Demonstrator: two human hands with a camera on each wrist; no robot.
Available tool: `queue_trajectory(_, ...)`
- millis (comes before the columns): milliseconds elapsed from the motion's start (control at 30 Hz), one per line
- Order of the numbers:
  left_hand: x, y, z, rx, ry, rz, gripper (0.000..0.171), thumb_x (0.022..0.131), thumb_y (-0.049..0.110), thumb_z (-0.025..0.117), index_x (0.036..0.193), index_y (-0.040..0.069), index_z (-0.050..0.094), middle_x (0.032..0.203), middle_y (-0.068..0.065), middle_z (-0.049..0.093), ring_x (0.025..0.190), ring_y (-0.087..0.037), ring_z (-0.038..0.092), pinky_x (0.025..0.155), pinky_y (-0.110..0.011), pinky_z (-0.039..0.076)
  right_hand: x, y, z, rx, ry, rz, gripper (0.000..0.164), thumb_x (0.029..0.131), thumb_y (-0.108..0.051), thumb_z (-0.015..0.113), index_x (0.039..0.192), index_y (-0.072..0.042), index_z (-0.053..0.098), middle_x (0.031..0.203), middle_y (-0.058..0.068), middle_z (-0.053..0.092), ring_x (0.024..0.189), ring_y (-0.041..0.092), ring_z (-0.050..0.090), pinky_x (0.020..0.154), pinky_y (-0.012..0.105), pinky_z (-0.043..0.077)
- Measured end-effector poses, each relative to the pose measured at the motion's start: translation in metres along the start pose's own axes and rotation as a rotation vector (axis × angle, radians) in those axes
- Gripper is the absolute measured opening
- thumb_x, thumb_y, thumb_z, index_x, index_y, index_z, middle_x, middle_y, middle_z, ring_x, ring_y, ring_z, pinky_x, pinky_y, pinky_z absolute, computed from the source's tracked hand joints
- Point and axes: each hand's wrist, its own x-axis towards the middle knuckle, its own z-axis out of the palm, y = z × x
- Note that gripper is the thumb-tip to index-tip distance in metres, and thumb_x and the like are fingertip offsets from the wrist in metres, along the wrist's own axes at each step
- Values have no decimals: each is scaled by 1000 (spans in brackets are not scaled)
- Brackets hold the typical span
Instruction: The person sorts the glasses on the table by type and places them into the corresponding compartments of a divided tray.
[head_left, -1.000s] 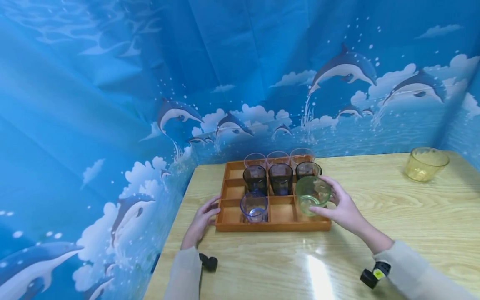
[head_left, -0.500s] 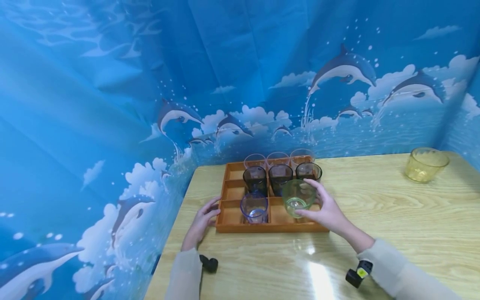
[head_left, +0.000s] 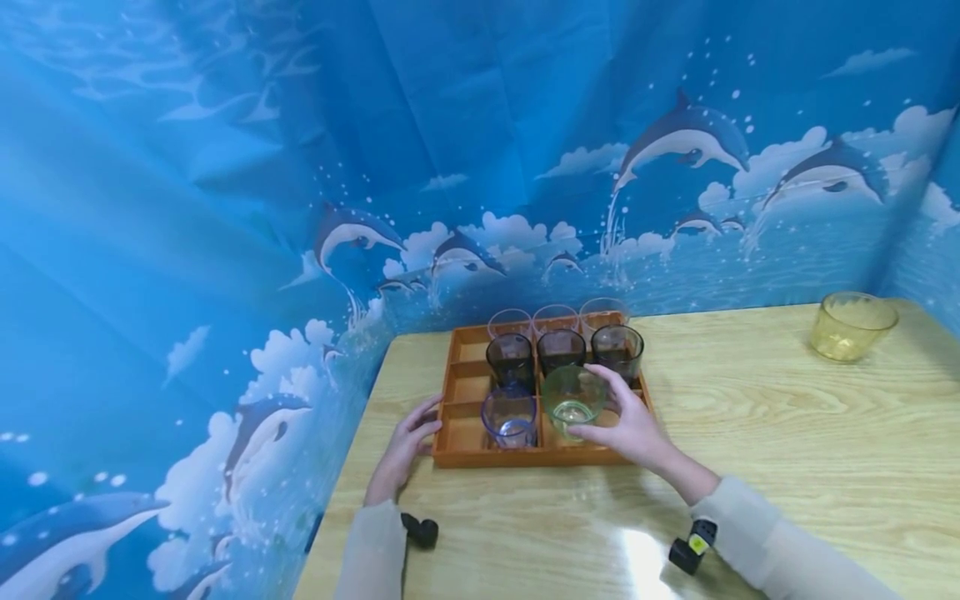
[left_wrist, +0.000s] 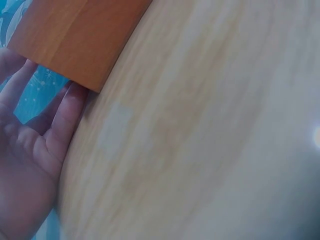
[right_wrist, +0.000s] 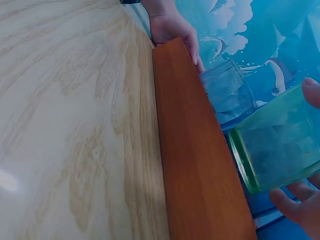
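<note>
My right hand point(head_left: 628, 427) grips a green glass cup point(head_left: 573, 396) by its side, thumb toward the front and fingers round the far side. The cup is upright over the front middle compartment of a wooden divided tray point(head_left: 525, 457); in the right wrist view its green base point(right_wrist: 245, 162) shows right at the tray's rim. Just left of it, a clear cup with a blue rim point(head_left: 509, 421) stands in the front row. My left hand point(head_left: 405, 446) rests against the tray's left wall, its fingertips point(left_wrist: 75, 97) touching the corner in the left wrist view.
Three dark cups point(head_left: 561, 353) stand in the tray's middle row, with three clear cups point(head_left: 556, 312) behind them. A yellow cup point(head_left: 843, 337) sits at the table's point(head_left: 765, 417) back right. A blue dolphin-print backdrop point(head_left: 465, 167) rises behind and left of the table.
My right hand has carried the green cup leftward, from the front right compartment to over the front middle one, and slightly lower in view. The left hand has stayed at the tray's side.
</note>
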Motion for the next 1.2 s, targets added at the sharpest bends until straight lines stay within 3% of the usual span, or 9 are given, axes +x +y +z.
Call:
queue_trajectory(100,-1,2,0,4,3,-4,48,88,22,62,135,23,51,131,-10,46,112,-25,48,71,-37,50,1,3,4,11,-1,-17,90,68,-26,83,142,-14,33,136,11,42,113,35,49,93,51,39)
queue_trajectory(333,-14,26,6,24,-59,-33,49,94,16,54,141,15,42,137,-15,40,116,-25,43,75,-36,48,1,9,8,-3,-11,23,92,67,-28,84,142,-17,33,138,12,38,114,38,48,92,53,39)
queue_trajectory(833,-13,25,5,46,-65,-28,49,94,18,54,141,17,41,137,-14,39,118,-27,41,76,-37,48,2,20,7,-95,-44,18,95,68,-39,81,144,-17,29,146,12,31,124,40,37,96,56,34)
queue_trajectory(1200,-13,25,5,54,-57,-29,49,94,19,55,141,17,42,137,-13,41,118,-28,42,76,-38,48,1,25,9,-176,-36,-80,94,68,-38,81,144,-14,30,142,14,36,120,39,42,92,58,36)
